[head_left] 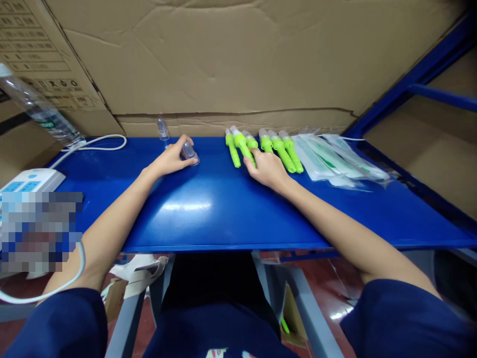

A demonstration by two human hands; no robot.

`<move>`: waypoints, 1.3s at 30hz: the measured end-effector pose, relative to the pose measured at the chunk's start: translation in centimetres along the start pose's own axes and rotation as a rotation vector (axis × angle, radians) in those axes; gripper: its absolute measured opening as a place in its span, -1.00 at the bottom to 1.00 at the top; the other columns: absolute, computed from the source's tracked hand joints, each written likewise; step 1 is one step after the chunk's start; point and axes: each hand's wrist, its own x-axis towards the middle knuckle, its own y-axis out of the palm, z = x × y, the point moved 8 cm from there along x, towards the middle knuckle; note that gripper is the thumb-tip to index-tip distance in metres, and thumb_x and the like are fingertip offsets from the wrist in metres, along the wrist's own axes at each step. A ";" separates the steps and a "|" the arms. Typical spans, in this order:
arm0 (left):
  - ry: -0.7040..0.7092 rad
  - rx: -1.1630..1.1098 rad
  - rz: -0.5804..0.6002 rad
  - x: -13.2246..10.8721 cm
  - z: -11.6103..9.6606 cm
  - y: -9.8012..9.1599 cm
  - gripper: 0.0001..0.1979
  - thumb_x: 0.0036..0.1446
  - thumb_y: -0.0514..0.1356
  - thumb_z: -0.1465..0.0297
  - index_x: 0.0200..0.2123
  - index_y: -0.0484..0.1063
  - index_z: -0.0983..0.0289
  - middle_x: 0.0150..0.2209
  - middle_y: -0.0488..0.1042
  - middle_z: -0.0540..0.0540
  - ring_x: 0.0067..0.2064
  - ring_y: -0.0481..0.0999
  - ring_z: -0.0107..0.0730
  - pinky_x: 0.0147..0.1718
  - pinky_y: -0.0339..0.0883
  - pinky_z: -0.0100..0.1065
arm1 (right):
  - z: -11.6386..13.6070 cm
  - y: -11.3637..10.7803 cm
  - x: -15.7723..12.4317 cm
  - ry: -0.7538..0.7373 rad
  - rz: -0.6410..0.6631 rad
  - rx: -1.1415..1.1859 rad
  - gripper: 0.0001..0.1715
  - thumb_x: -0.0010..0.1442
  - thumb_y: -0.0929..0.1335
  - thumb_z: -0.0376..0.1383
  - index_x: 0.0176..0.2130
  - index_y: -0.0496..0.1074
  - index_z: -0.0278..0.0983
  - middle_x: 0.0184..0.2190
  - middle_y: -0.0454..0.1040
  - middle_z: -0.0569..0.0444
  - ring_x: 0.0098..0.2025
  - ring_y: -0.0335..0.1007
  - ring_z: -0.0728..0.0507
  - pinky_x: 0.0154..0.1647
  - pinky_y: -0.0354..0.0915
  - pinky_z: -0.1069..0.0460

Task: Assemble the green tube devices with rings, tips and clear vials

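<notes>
My left hand (169, 158) is closed around a small clear plastic cap (189, 152) that stands on the blue table, thumb and fingers on either side of it. Another clear cap (163, 129) stands upright behind it, near the cardboard. My right hand (269, 170) grips the lower end of a bright green stick with a pale tip (241, 141), which tilts over the row. One similar green stick (232, 149) lies to its left. Several more green sticks (283, 154) lie close by on the right, some partly hidden by my hand.
Clear plastic packets (331, 156) lie in a pile at the right. A water bottle (44, 112) leans at the far left, near a white power strip (32, 181) with its cable. A cardboard sheet (223, 59) rises along the back, and a blue metal frame (443, 97) stands at the right.
</notes>
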 end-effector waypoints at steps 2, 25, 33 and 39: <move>-0.056 -0.182 -0.112 0.2 0.7 -0.4 -0.42 -0.07 0.47 0.06 -0.10 0.36 0.22 -0.20 0.57 0.13 -0.17 0.63 -0.14 -0.06 0.50 -0.13 | 0.5 -0.1 -0.1 -0.056 0.007 0.017 -0.23 0.47 0.06 0.01 0.27 0.41 -0.43 -0.11 0.64 -0.32 -0.02 0.59 -0.52 0.05 0.39 -0.33; -0.289 -0.737 -0.267 0.3 1.1 -0.1 -0.48 0.12 0.43 -0.01 -0.24 0.30 0.25 -0.28 0.60 0.07 -0.35 0.60 -0.46 -0.41 0.31 -0.46 | 5.0 -0.3 -2.0 -0.573 -0.036 0.016 -0.26 0.46 0.10 -0.10 0.29 0.39 -0.56 -0.06 0.65 -0.28 -0.31 0.47 -0.25 -0.13 0.27 -0.12; -0.160 -0.612 -0.238 0.5 0.3 0.1 -0.40 0.02 0.44 -0.10 -0.23 0.31 0.24 -0.32 0.58 0.08 -0.31 0.63 -0.36 -0.41 0.37 -0.41 | 4.6 -0.2 -1.9 -0.642 -0.147 0.049 -0.35 0.49 0.17 -0.10 0.27 0.43 -0.51 -0.10 0.67 -0.25 -0.29 0.53 -0.24 -0.17 0.26 -0.11; -0.102 -0.471 -0.219 0.5 0.0 -0.1 -0.44 -0.05 0.48 -0.01 -0.22 0.37 0.25 -0.34 0.53 0.07 -0.34 0.57 -0.35 -0.43 0.38 -0.38 | 3.6 -0.7 -1.3 -0.564 -0.194 0.092 -0.46 0.47 0.24 -0.10 0.20 0.48 -0.38 -0.02 0.67 -0.22 -0.11 0.60 -0.33 -0.03 0.24 -0.17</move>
